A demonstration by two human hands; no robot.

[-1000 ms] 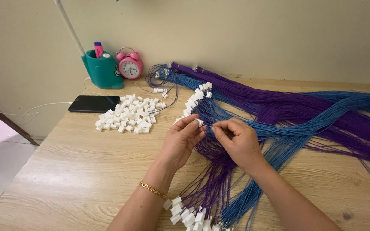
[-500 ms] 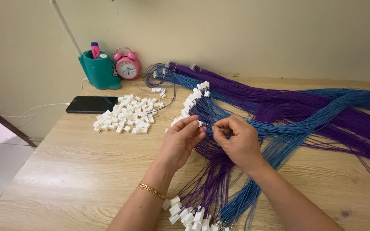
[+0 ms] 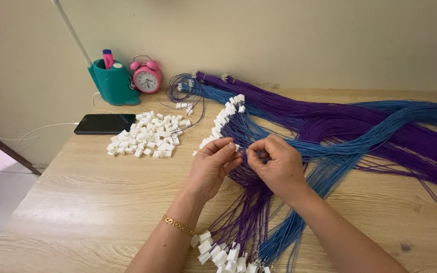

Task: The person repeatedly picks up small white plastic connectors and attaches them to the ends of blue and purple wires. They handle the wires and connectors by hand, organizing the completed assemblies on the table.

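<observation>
Hardly anything has moved since the earlier frame: our left hand (image 3: 212, 167) pinches a small white connector (image 3: 236, 147) against wire ends nipped in our right hand (image 3: 278, 167), at nine o'clock of the purple and blue wires (image 3: 330, 126), where a slip could drop it among them.

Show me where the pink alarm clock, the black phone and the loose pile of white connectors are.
pink alarm clock (image 3: 146, 79), head view, on its white dial.
black phone (image 3: 104, 124), head view, middle of its dark screen.
pile of white connectors (image 3: 148, 141), head view, centre of the heap.
</observation>
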